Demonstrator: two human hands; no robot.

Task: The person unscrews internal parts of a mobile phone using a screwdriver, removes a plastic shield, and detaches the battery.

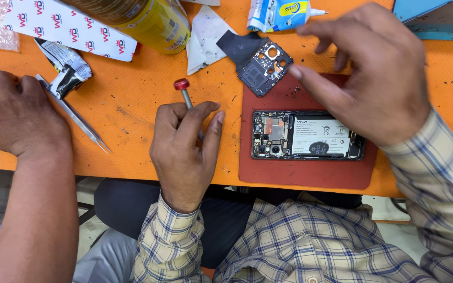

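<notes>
An opened phone (300,134) with its back cover off lies on a dark red mat (305,173), showing its battery and circuit board. My left hand (184,152) rests on the orange table just left of the mat, closed around a small screwdriver with a red cap (182,86). My right hand (365,73) hovers above the phone's right end, fingers spread and holding nothing I can see. A removed black cover piece (262,65) lies behind the mat.
Another person's fist (14,112) rests at the table's left edge beside metal tweezers (79,121) and a foil packet (66,67). Farther back stand a yellow can (153,21), a glue tube (279,13), white paper (205,36) and printed tape (64,26).
</notes>
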